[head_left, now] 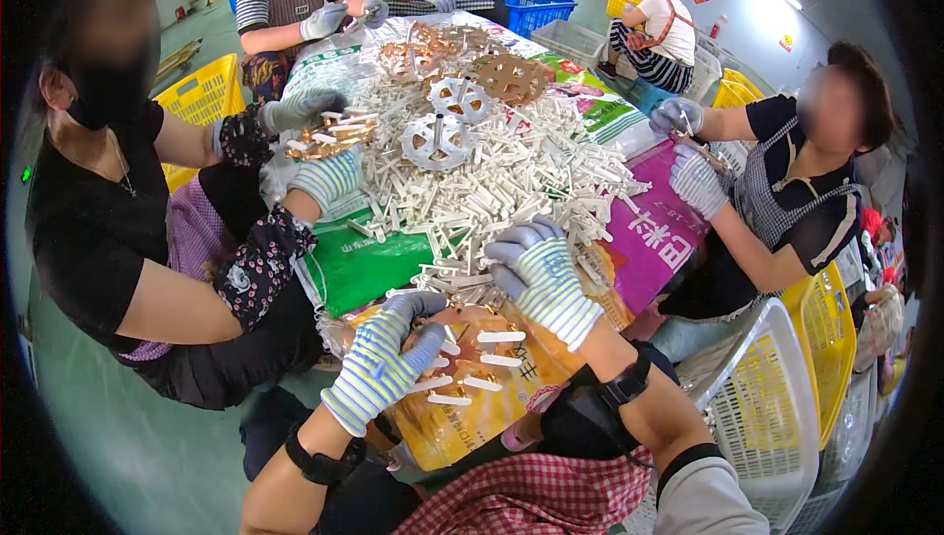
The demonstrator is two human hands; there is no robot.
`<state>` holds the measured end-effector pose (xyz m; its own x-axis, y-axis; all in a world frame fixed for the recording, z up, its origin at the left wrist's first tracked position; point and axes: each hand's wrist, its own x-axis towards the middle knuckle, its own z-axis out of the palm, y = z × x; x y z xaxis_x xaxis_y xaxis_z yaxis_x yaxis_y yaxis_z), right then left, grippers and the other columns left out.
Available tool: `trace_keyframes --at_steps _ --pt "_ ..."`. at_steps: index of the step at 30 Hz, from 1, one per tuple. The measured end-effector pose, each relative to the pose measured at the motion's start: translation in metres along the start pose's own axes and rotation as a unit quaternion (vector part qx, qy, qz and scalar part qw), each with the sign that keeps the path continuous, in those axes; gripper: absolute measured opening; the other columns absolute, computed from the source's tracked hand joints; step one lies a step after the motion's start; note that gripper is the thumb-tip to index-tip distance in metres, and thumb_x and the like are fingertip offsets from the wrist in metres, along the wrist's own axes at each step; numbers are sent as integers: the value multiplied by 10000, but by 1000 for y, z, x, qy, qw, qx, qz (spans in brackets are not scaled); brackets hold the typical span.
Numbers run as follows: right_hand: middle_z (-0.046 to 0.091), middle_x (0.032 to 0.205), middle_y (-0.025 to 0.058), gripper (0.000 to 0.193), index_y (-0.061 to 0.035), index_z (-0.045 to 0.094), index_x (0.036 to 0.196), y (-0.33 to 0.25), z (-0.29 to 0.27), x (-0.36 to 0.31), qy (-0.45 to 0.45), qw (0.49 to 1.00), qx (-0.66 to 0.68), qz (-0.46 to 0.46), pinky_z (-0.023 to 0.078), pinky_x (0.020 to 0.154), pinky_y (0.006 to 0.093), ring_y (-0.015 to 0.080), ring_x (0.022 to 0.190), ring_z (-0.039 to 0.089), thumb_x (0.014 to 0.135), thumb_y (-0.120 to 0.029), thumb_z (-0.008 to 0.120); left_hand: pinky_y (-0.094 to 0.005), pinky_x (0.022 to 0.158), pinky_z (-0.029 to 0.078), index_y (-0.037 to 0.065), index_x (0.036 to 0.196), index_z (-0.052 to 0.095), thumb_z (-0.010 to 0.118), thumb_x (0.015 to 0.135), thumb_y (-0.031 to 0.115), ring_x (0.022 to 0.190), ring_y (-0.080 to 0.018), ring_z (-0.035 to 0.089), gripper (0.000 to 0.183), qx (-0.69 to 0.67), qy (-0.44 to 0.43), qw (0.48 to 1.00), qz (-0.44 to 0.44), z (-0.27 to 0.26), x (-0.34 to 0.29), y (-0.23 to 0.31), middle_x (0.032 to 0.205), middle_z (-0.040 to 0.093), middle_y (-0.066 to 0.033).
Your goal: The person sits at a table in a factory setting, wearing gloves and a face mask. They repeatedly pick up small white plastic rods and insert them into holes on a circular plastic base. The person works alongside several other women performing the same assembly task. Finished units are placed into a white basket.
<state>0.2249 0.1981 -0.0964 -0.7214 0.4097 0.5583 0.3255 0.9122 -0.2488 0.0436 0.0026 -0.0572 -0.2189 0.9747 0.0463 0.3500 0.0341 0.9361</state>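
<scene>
My left hand (382,363), in a striped grey-palmed glove, is closed on the edge of a copper-coloured disc (464,343) at the near edge of the table. Several white plastic strips (501,336) sit spaced out around this disc. My right hand (547,277), gloved alike, bends over the near side of a large heap of loose white strips (511,176). Its thumb and fingers curve together at the strips; whatever lies between them is hidden. Two silvery wheel-shaped frames (436,143) and a brown one (511,79) rest on the heap.
Printed sacks, green (369,274) and purple (657,225), cover the table. A co-worker at left holds a copper disc (339,135) with white strips; another works at right. More people sit at the far side. A white basket (752,407) and yellow crates (202,92) stand around the table.
</scene>
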Motion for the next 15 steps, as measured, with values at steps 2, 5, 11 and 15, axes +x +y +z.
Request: trace_keyframes --at_steps 2,5,11,15 --pt "683 929 75 179 -97 704 1007 -6 -12 0 37 998 45 34 469 959 435 281 928 635 836 -139 671 -305 934 489 -37 1201 606 591 935 132 1020 -175 626 316 -6 -11 1000 -9 1 2 1 1098 674 -127" --pt "689 873 48 158 -60 691 1025 -31 -27 -5 6 914 331 235 511 847 345 177 840 640 895 -132 638 -319 933 487 -36 1182 602 595 919 121 1017 -161 614 306 -44 -22 997 -62 0 1 5 1082 672 -120" --pt "671 950 39 161 -66 635 1022 -53 -36 -15 -35 883 458 98 475 899 350 164 904 625 869 -92 679 -322 920 492 -25 1188 605 578 908 95 1010 -164 618 305 -1 -4 1000 30 3 3 3 1050 676 -116" --pt "650 1003 64 149 -107 580 953 -61 -30 -3 -1 967 241 -85 395 1040 465 270 1000 621 885 -191 682 -280 776 549 -33 1191 604 572 942 95 856 -130 665 281 -26 -42 997 -52 4 3 -3 980 687 -92"
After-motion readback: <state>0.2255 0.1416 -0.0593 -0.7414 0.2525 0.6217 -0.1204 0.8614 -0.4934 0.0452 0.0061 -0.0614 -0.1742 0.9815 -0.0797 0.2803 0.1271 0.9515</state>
